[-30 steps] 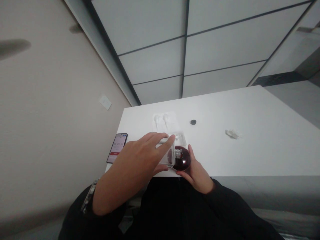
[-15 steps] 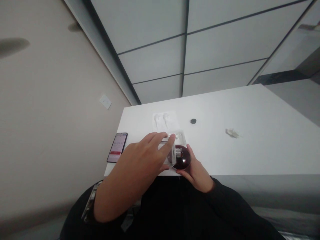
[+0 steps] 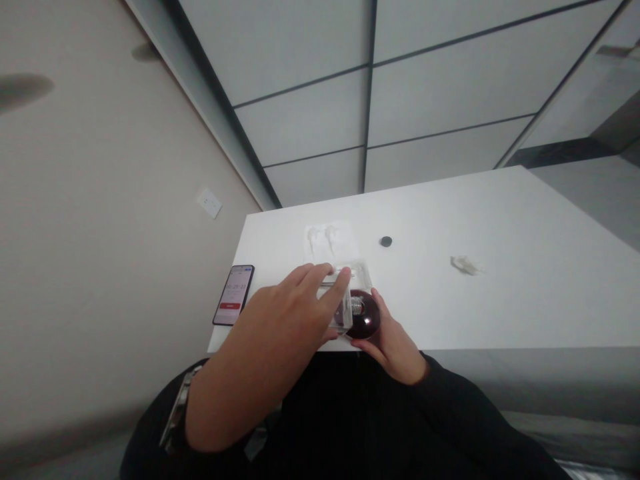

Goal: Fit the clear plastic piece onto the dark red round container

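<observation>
My left hand (image 3: pixel 280 327) grips a clear plastic box (image 3: pixel 341 313) from above, thumb and fingers closed on its sides, at the near edge of the white table (image 3: pixel 450 300). My right hand (image 3: pixel 393 343) cups a dark red round bottle (image 3: pixel 365 317) whose silver neck points into the clear box. The two things touch. Part of the box is hidden behind my left fingers.
A phone (image 3: pixel 233 304) with a lit screen lies at the table's left edge. Behind my hands lie a clear plastic tray (image 3: pixel 356 272) and a packet with two white pieces (image 3: pixel 327 240). A small black disc (image 3: pixel 385 241) and a crumpled white scrap (image 3: pixel 465 265) lie farther right.
My left arm has sunk slightly toward me; both hands keep their hold on the box and bottle.
</observation>
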`<state>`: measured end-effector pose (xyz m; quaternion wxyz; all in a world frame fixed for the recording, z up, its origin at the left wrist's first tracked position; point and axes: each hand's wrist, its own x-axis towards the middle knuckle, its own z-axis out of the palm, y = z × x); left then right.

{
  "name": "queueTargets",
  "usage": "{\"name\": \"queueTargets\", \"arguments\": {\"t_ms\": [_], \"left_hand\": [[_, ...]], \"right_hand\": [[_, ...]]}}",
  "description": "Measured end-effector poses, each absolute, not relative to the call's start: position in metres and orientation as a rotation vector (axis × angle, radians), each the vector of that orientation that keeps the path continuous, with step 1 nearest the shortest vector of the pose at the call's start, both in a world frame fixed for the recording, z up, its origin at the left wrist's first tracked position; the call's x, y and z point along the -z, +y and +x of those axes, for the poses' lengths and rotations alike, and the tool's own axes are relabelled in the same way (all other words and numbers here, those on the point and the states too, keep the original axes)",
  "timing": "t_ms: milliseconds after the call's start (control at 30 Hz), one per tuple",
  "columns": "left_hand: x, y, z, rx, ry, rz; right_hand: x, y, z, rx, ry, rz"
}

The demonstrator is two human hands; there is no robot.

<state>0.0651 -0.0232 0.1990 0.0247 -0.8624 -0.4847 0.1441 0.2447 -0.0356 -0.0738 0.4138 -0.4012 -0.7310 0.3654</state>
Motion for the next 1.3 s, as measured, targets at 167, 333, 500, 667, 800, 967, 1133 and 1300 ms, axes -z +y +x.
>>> {"name": "queueTargets", "arguments": {"t_ms": [167,333,500,667,800,967,1133,1300], "left_hand": [[-0.1981,-0.0229,0.0637,-0.425,-1.48,-2.677],[-0.1997,-0.0232,0.0662,-0.43,-1.474,-2.652],[-0.2024,-0.024,0.0717,-0.497,-1.469,-2.642],[-0.2016,-0.024,0.0723,-0.497,-1.471,-2.623],[-0.2021,-0.0246,0.0719,-0.491,-1.466,-2.609],[-0.2031,-0.0259,0.0721,-0.489,-1.463,-2.614],[-0.2036,-0.0255,0.0726,-0.491,-1.47,-2.616],[-0.2043,-0.025,0.073,-0.51,-1.494,-2.626]], "right_hand": [[0.0752,-0.0353,0.2449,-0.903,-1.833,-0.998],[0.0745,-0.035,0.2454,-0.933,-1.837,-1.02],[0.0756,-0.0349,0.2455,-0.933,-1.836,-1.018],[0.0744,-0.0348,0.2454,-0.947,-1.826,-1.034],[0.0716,-0.0344,0.2458,-0.955,-1.836,-1.024],[0.0709,-0.0346,0.2453,-0.962,-1.824,-1.015],[0.0737,-0.0347,0.2448,-0.96,-1.825,-1.027],[0.0722,-0.0345,0.2451,-0.949,-1.84,-1.021]]}}
